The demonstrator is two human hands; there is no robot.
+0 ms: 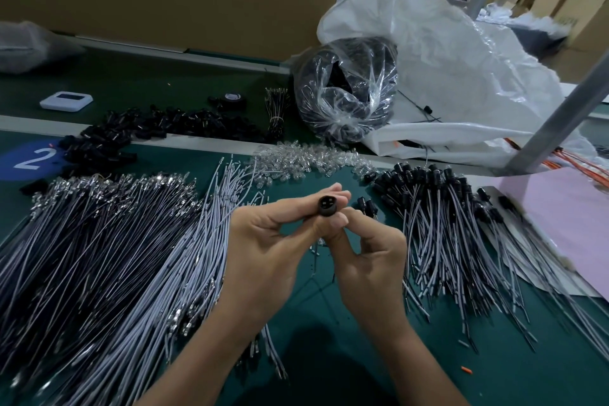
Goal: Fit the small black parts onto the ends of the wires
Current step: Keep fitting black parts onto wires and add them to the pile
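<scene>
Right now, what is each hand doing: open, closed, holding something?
Left hand: pinching the small black part between its fingertips.
Right hand: thumb and curled fingers pinching the same part.

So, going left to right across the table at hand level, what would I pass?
bare grey wires → left hand → small black part → right hand → wires with black parts fitted → pink sheet

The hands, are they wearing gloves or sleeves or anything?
No gloves! The left hand and the right hand are bare, with no rings, and the nails that show look short and unpainted. No watch or bracelet shows on either wrist. The left forearm and right forearm are bare too, with no sleeves down to the picture's bottom edge.
</scene>
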